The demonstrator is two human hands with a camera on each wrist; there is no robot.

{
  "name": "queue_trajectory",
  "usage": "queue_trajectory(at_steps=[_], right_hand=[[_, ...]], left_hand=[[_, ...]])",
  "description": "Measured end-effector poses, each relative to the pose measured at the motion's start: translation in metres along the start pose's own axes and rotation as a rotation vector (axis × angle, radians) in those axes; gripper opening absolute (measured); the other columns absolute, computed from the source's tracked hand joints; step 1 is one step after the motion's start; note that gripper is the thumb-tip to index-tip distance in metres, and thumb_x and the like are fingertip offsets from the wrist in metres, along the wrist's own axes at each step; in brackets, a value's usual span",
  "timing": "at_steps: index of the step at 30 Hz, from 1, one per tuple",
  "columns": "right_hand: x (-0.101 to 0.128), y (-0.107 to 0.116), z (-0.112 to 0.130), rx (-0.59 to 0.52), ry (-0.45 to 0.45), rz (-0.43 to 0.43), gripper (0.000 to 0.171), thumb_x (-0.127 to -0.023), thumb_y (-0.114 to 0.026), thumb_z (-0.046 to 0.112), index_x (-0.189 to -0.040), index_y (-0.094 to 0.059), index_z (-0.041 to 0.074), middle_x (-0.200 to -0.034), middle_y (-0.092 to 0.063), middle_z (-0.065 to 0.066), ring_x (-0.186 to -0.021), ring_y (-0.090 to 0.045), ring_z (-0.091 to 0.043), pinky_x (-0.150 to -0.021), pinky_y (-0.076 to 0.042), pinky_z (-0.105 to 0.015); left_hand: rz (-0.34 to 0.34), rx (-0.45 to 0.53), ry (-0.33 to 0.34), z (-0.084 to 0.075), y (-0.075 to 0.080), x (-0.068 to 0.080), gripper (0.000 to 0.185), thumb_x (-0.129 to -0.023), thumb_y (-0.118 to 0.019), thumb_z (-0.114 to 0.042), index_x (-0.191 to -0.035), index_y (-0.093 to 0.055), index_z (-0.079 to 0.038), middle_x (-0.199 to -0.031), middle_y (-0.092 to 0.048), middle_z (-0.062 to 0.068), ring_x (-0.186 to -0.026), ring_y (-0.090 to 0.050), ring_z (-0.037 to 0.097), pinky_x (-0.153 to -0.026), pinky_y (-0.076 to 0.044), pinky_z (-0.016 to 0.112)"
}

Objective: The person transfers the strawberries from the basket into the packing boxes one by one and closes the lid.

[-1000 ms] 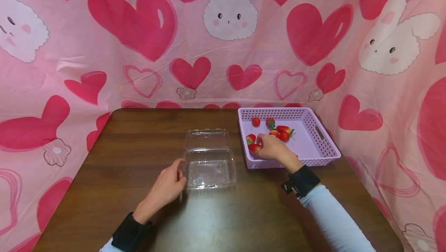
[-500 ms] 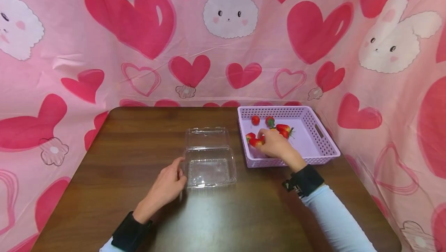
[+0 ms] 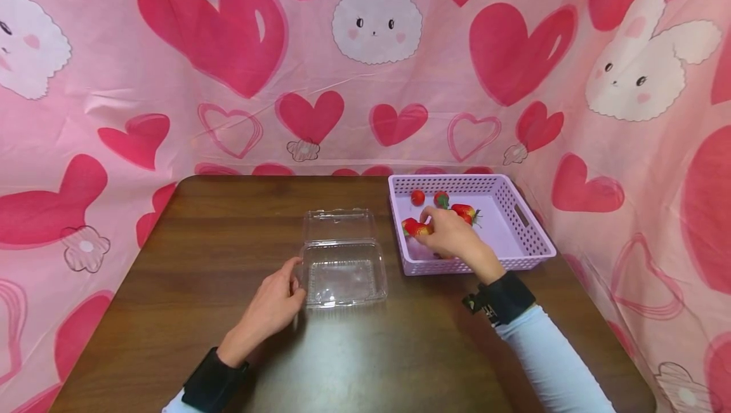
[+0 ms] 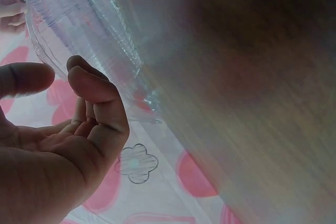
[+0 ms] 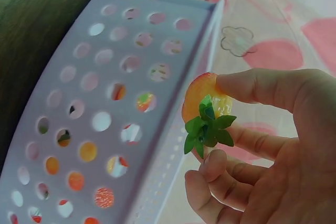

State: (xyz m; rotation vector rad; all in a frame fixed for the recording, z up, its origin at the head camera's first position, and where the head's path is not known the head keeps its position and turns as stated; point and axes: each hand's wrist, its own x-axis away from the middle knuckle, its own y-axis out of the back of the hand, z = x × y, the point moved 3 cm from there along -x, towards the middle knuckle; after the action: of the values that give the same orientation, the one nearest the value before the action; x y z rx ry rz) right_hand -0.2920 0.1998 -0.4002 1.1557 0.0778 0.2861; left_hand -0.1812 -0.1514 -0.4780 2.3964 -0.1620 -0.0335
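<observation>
Red-and-yellow strawberry with a green leafy cap [image 5: 195,94]: I see it at the left end of the basket described below, pinched in the right hand. From the left, across the dark brown wooden tabletop [image 3: 228,229], I have the left hand [image 3: 273,299] with its fingers loosely bent and the thumb apart from them; it grips nothing, and its index fingertip meets the left edge of a clear plastic clamshell box [image 3: 342,281]. The hinged lid [image 3: 339,227] of that box lies folded back, away from me. Next comes a shallow lilac plastic basket with perforated walls [image 3: 502,264]. Near its back left corner I find a small round red fruit [image 3: 417,197] and, beside it, a red fruit with a green top [image 3: 441,200]. The right hand [image 3: 451,232] reaches in over the front wall, thumb and fingers closed round the strawberry; I can't tell whether it is lifted clear of the basket floor. Just right of the fingers lie more red strawberries [image 3: 464,210], partly hidden from me.
</observation>
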Motion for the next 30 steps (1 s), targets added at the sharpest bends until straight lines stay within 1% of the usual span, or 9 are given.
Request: queue_trajectory(at_steps=[3,8,14,17,21,25,30], right_hand=[[0.001,0.002,0.005,-0.004,0.013,-0.004,0.040,-0.088,-0.081,0.027,-0.118,-0.066,0.007,-0.092,-0.068,-0.009,-0.081,-0.063,-0.027,-0.072,-0.057,-0.042],[0.003,0.002,0.012,-0.022,0.040,-0.011,0.041,-0.087,-0.082,0.026,-0.118,-0.066,0.006,-0.085,-0.066,-0.007,-0.076,-0.061,-0.025,-0.067,-0.055,-0.039],[0.003,-0.001,0.019,0.017,0.100,-0.037,0.039,-0.085,-0.082,0.025,-0.116,-0.068,0.004,-0.077,-0.062,-0.003,-0.072,-0.058,-0.024,-0.065,-0.050,-0.039],[0.003,-0.002,0.022,0.018,0.111,-0.039,0.040,-0.086,-0.083,0.026,-0.117,-0.068,0.004,-0.076,-0.061,-0.003,-0.071,-0.057,-0.024,-0.064,-0.049,-0.038],[0.004,-0.002,0.028,-0.006,0.112,-0.032,0.040,-0.087,-0.083,0.024,-0.118,-0.067,0.005,-0.076,-0.060,-0.003,-0.072,-0.058,-0.023,-0.064,-0.050,-0.037],[0.006,-0.003,0.036,-0.019,0.130,-0.021,0.038,-0.086,-0.083,0.022,-0.116,-0.067,0.007,-0.078,-0.061,-0.002,-0.073,-0.058,-0.022,-0.064,-0.051,-0.036],[0.005,-0.007,0.045,-0.013,0.166,-0.025,0.033,-0.086,-0.082,0.021,-0.112,-0.067,0.006,-0.080,-0.063,-0.002,-0.074,-0.058,-0.022,-0.068,-0.052,-0.038]], left_hand=[[-0.004,-0.006,-0.004,0.000,0.000,0.000,0.059,-0.095,-0.063,-0.004,-0.151,-0.046,0.002,-0.079,-0.052,0.002,-0.066,-0.049,0.016,-0.059,-0.041,0.032],[-0.008,-0.013,-0.007,-0.001,0.001,0.000,0.060,-0.095,-0.062,-0.004,-0.152,-0.046,0.004,-0.080,-0.053,0.002,-0.065,-0.049,0.016,-0.058,-0.040,0.031],[-0.007,-0.021,-0.003,-0.001,0.001,0.000,0.060,-0.095,-0.062,-0.005,-0.152,-0.045,0.004,-0.080,-0.053,0.002,-0.066,-0.050,0.016,-0.058,-0.040,0.031],[-0.005,-0.023,0.001,0.000,0.001,0.000,0.061,-0.095,-0.062,-0.005,-0.152,-0.045,0.005,-0.080,-0.053,0.002,-0.066,-0.050,0.016,-0.059,-0.040,0.031],[0.005,-0.011,0.013,0.000,0.001,0.000,0.062,-0.096,-0.062,-0.005,-0.154,-0.043,0.004,-0.079,-0.052,0.003,-0.065,-0.049,0.016,-0.056,-0.039,0.030],[0.010,-0.007,0.015,-0.001,0.001,0.000,0.064,-0.096,-0.061,-0.005,-0.156,-0.041,0.004,-0.078,-0.053,0.002,-0.063,-0.049,0.016,-0.055,-0.039,0.029],[0.021,0.001,0.018,0.000,0.000,0.000,0.064,-0.096,-0.061,-0.005,-0.157,-0.040,0.003,-0.077,-0.052,0.002,-0.062,-0.049,0.016,-0.055,-0.039,0.029]])
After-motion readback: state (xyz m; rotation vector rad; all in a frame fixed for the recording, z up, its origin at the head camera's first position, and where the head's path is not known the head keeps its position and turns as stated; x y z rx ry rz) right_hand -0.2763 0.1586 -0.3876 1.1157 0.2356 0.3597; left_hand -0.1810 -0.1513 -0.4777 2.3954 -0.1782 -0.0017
